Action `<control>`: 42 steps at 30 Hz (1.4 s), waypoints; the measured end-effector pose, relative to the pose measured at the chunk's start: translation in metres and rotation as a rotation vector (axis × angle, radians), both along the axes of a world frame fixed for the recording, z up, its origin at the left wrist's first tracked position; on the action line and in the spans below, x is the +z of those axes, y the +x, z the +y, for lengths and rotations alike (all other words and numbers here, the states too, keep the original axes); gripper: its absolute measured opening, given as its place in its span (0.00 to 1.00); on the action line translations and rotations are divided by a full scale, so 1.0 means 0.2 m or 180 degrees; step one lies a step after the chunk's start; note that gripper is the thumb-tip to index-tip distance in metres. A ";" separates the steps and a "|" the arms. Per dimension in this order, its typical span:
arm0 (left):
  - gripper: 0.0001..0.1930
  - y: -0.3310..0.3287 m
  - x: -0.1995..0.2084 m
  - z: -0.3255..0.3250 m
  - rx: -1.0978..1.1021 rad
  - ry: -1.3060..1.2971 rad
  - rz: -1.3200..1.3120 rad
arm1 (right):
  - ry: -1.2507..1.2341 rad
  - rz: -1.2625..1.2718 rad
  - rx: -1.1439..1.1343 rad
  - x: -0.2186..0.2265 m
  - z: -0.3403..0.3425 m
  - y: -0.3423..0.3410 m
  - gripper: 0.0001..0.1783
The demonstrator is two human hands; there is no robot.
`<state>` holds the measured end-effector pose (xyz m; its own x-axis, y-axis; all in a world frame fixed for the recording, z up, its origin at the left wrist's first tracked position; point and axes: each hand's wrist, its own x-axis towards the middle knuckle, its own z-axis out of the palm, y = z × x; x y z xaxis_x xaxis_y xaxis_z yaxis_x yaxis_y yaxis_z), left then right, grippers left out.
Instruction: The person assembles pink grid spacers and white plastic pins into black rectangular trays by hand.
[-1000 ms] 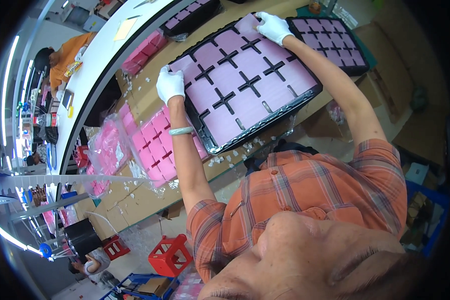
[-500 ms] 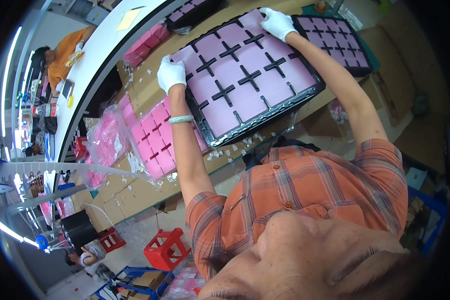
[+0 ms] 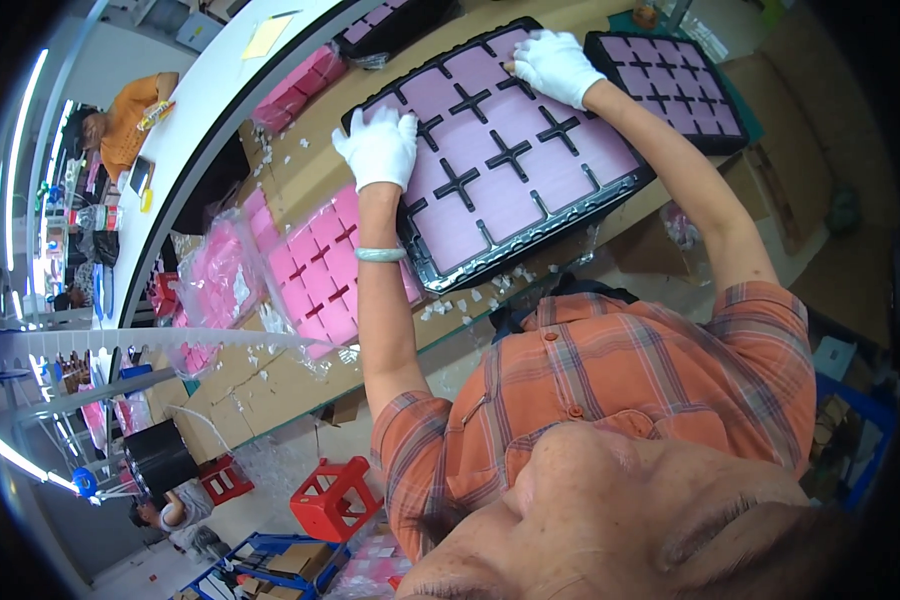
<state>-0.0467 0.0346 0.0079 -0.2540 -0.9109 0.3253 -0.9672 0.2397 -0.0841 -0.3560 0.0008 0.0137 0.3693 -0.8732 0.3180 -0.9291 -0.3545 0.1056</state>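
A black tray [image 3: 540,233] lies at a slant on the bench, filled with lilac foam-like pieces [image 3: 490,200] between black cross-shaped dividers. My left hand [image 3: 378,150], in a white glove, is over the tray's left side with its fingers apart; the tips lie on or just above the pieces there. At the far right part of the tray, my right hand [image 3: 555,68], also gloved, reaches over the rim. Its fingers are stretched out onto the lilac surface, and I see nothing held in them. The palms face away from view.
A second filled black tray [image 3: 670,90] stands to the right. On the left lie a pink grid-cut foam sheet [image 3: 315,265] and a bagged pink bundle [image 3: 215,275]. White scraps litter the bench edge [image 3: 460,305]. A red stool [image 3: 335,500] stands on the floor. A co-worker [image 3: 125,125] sits across a white table.
Both hands have moved off the tray's outer edges and inward over the lilac pieces, the left toward the right and the right slightly nearer. The tray has shifted a little to the right.
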 end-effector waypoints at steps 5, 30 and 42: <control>0.25 0.02 0.02 0.09 0.0454 0.0444 -0.0397 | -0.0475 0.0067 0.0021 -0.10 0.00 -0.09 0.25; 0.17 0.03 0.07 1.04 -0.0232 0.0209 0.0661 | -0.0027 -0.0046 0.0053 0.04 0.90 -0.29 0.21; 0.22 0.21 -0.03 1.09 0.0574 0.1906 0.5204 | 0.0678 -0.3097 -0.1095 -0.23 0.95 -0.57 0.17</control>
